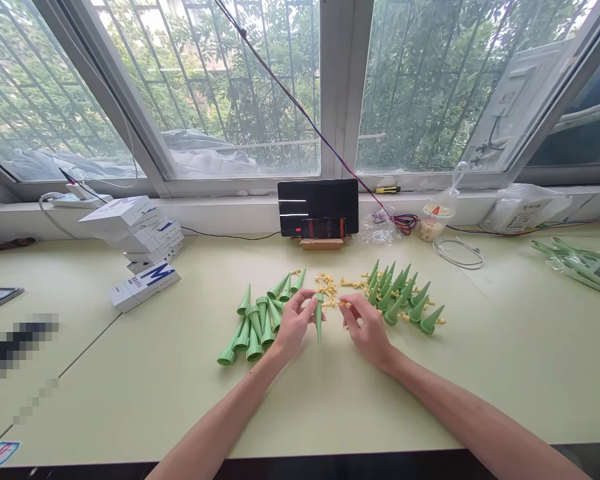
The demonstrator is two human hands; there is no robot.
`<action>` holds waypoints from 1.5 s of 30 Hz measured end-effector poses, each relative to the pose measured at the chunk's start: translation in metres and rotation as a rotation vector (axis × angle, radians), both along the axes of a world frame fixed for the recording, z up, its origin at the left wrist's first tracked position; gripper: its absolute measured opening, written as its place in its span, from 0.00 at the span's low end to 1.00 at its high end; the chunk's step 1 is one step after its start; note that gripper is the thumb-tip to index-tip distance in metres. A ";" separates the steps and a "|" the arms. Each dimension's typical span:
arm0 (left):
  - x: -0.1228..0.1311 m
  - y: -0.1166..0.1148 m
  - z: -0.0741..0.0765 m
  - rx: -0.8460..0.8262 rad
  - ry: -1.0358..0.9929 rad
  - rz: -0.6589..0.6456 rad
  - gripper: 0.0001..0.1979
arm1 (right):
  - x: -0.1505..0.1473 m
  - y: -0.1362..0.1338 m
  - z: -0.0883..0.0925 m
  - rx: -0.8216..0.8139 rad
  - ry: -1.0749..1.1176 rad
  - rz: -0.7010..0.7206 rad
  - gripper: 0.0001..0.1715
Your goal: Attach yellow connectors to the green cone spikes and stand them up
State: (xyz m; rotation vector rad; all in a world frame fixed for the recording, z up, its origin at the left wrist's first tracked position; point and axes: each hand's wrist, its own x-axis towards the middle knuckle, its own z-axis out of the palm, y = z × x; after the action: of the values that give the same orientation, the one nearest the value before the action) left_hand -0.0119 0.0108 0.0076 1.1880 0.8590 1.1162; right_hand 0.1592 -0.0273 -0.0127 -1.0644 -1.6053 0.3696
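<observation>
My left hand is closed around a green plastic cone spike, its tip pointing down toward the table. Just to the right, the fingers of my right hand pinch a small yellow plastic piece, mostly hidden by the fingertips. Loose yellow pieces lie in a pile beyond both hands. Left of my left hand is a heap of green cone spikes, most of them lying over one another. Several cones with yellow pieces at their bases stand tip up in rows at the right.
A black tablet leans near the window, with a phone on a cardboard stand before it. White boxes are stacked at the left. A bagged cup, a white cable and bagged green items are on the right.
</observation>
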 end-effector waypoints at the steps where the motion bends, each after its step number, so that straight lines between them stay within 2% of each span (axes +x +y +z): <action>1: 0.000 0.000 0.000 0.001 0.002 0.006 0.14 | 0.000 0.000 0.000 -0.002 -0.009 -0.002 0.07; 28: 0.001 -0.002 0.003 -0.007 -0.007 0.010 0.14 | 0.001 0.003 -0.003 -0.072 -0.049 0.036 0.09; 40: 0.000 -0.005 0.004 0.039 0.063 -0.021 0.13 | 0.001 0.003 -0.004 -0.110 -0.061 0.075 0.10; 45: 0.001 -0.004 0.000 0.035 0.097 -0.035 0.15 | 0.001 0.003 -0.004 -0.103 -0.067 0.078 0.10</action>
State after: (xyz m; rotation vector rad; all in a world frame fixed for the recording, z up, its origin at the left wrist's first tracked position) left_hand -0.0109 0.0068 0.0080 1.2897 0.8919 1.0557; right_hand 0.1604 -0.0247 -0.0167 -1.1043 -1.7063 0.4771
